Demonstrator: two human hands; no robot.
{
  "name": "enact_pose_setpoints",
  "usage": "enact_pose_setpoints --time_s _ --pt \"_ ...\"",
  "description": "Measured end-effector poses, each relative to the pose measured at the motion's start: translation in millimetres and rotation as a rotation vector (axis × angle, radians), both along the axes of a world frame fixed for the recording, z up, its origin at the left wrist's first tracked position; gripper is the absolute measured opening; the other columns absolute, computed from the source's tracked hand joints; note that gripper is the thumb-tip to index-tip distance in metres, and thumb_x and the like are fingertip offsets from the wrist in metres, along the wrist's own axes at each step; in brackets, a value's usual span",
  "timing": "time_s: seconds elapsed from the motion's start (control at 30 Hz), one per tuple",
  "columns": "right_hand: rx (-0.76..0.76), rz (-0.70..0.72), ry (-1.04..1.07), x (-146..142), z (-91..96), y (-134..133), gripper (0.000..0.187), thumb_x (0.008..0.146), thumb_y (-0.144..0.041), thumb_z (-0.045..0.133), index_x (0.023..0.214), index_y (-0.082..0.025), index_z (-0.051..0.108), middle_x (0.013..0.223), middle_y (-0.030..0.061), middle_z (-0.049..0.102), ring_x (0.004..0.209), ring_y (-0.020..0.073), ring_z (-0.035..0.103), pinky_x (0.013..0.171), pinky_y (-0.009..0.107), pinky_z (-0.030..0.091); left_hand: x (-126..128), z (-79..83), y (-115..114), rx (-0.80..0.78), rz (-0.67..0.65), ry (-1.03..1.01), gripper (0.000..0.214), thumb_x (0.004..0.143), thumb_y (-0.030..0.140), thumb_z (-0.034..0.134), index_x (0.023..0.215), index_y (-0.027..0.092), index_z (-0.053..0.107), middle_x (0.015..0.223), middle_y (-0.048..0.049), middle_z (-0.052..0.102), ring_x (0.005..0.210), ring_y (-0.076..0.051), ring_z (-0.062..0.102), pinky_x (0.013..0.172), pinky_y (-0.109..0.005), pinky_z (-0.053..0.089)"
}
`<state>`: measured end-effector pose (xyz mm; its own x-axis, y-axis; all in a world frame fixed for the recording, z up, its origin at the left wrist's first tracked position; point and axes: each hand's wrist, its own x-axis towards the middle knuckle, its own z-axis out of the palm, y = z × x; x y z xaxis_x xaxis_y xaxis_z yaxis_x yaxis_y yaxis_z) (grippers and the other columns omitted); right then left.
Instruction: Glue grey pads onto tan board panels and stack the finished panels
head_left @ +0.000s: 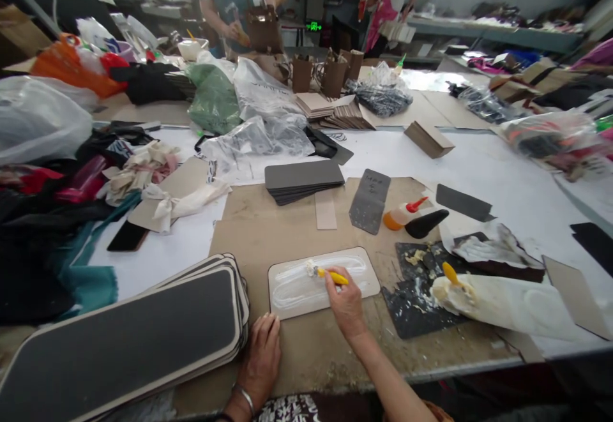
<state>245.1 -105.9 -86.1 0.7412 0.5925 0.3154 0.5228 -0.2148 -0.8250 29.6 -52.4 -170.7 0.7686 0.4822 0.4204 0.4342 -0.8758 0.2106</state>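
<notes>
A yellow-handled glue brush (pixel 338 277) is pinched in my right hand (pixel 345 304). Its bristles meet a light beige rounded panel (pixel 292 279), whose face carries looping streaks of white glue. My left hand (pixel 263 352) lies with its fingers down at the panel's near left corner and holds nothing. Beside that hand, on the left, is a stack of dark grey panels with beige borders (pixel 138 326). To the right, a glue-smeared white bottle (pixel 517 301) lies over a dark, stained sheet (pixel 407 320), with another yellow handle (pixel 450 273) sticking up from its messy end.
Beyond the panel lie a stack of grey boards (pixel 304 176), a red-tipped bottle of orange liquid (pixel 395 219) and a black, pointed object (pixel 426 223). A phone (pixel 127 237) and cloth scraps are at left. Plastic bags (pixel 263 115) sit farther back. Two people stand behind the table.
</notes>
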Motion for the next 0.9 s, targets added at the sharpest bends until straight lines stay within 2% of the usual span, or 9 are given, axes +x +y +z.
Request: enact_pose_setpoints --time_s 0.13,0.27,0.33,0.4,0.53,0.63,0.73,0.9 --pt "-0.102 -0.195 -0.14 44 -3.1 -37 0.026 0.085 -0.037 0.042 0.086 -0.015 0.056 0.082 0.0063 0.061 0.076 0.016 0.058 0.072 0.026 0.045 1 3.0 0 0.01 -0.005 0.01 0.037 0.082 0.012 0.037 0.118 0.014 0.044 0.112 -0.0113 0.05 0.108 -0.023 0.043 0.088 -0.04 0.045" --pt "-0.161 -0.291 -0.234 60 -4.4 -68 0.029 0.086 -0.04 0.04 0.087 -0.016 0.056 0.082 0.0064 0.062 0.074 0.0166 0.058 0.071 0.027 0.045 1 2.5 0 -0.019 -0.003 0.008 0.038 0.082 0.013 0.038 0.12 0.016 0.043 0.111 -0.0099 0.05 0.109 -0.022 0.044 0.09 -0.04 0.045" --pt "-0.141 -0.278 -0.249 51 -4.2 -72 0.027 0.086 -0.038 0.04 0.087 -0.016 0.056 0.081 0.0065 0.061 0.075 0.0166 0.058 0.071 0.027 0.045 1 1.3 -1 -0.04 -0.001 0.007 0.039 0.082 0.013 0.037 0.121 0.018 0.043 0.112 -0.0094 0.05 0.109 -0.022 0.045 0.091 -0.04 0.044" --pt "-0.093 -0.22 -0.214 29 -3.7 -66 0.023 0.087 -0.035 0.041 0.087 -0.017 0.055 0.081 0.0064 0.061 0.075 0.0161 0.058 0.071 0.026 0.046 0 0.1 -1 -0.046 0.002 0.004 0.039 0.083 0.014 0.037 0.121 0.018 0.043 0.112 -0.0098 0.05 0.109 -0.022 0.045 0.091 -0.04 0.044" --pt "0.01 -0.02 0.007 -30 -1.4 -37 0.017 0.087 -0.026 0.041 0.086 -0.018 0.056 0.08 0.0049 0.06 0.078 0.0143 0.057 0.072 0.024 0.046 0 -1.9 0 -0.028 -0.004 -0.006 0.037 0.083 0.015 0.037 0.119 0.016 0.044 0.111 -0.011 0.052 0.107 -0.023 0.047 0.088 -0.04 0.047" --pt "0.023 0.163 0.181 -60 0.9 -23 0.014 0.085 -0.023 0.043 0.083 -0.019 0.056 0.078 0.0027 0.06 0.076 0.013 0.056 0.071 0.023 0.046 0 -2.8 0 -0.025 0.002 -0.016 0.037 0.084 0.017 0.036 0.12 0.017 0.044 0.11 -0.0112 0.053 0.105 -0.023 0.05 0.086 -0.04 0.048" --pt "0.041 0.214 0.267 -66 1.4 -22 0.013 0.084 -0.023 0.045 0.082 -0.019 0.056 0.077 0.0023 0.059 0.075 0.013 0.056 0.071 0.023 0.045 1 -2.2 -1 -0.017 0.01 -0.014 0.036 0.084 0.017 0.035 0.118 0.017 0.045 0.11 -0.0112 0.053 0.104 -0.023 0.051 0.085 -0.04 0.049" --pt "0.042 0.139 0.321 -47 -3.2 -33 0.017 0.084 -0.029 0.044 0.083 -0.018 0.057 0.078 0.003 0.06 0.074 0.0132 0.057 0.07 0.022 0.046 2 0.9 -2 -0.026 0.017 -0.009 0.035 0.083 0.016 0.036 0.116 0.016 0.047 0.11 -0.0113 0.053 0.105 -0.022 0.05 0.085 -0.039 0.049"
